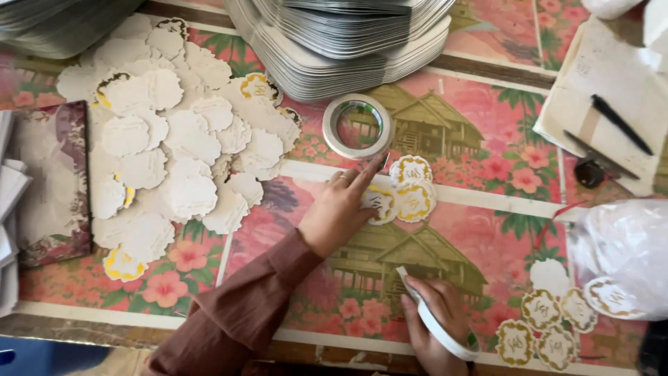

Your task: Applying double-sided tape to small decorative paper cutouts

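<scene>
Rightward, clear crinkled plastic bag point(623, 254) lying open-mouthed at table edge, with one gold-rimmed scalloped paper seal point(612, 298) showing through its film and more like it point(539, 327) spilled just outside on floral printed tablecloth with pink blossoms and golden houses point(480, 146). Up top, tall stack of thin grey paperboard trays with rounded corners point(348, 42), edges fanned and layered; second such stack point(56, 24) at upper left corner. Left hand point(341, 209), in brown long sleeve point(236, 313), laid flat with fingers extended, index fingertip pressing down on small cluster of three gold-printed scalloped stickers point(407, 191), gripping nothing. Just above that fingertip, white ring-shaped roll of tape point(358, 126), flat on cloth, nearly touching tray stack. Right hand point(435, 320) closed around second white tape roll point(435, 324), held on edge, loose end sticking up near thumb. Leftward, big heap of blank white scalloped paper discs point(167, 139), matte, overlapping, a few flipped to show yellow-gold rims. Far left, flowered card box point(52, 181) beside stacked white sheets point(10, 230). Upper right, cream paper pad point(605, 97) carrying black pens point(619, 125). Open cloth only between heap and hands and along strip below tray stack; near table edge close under wrists.
</scene>
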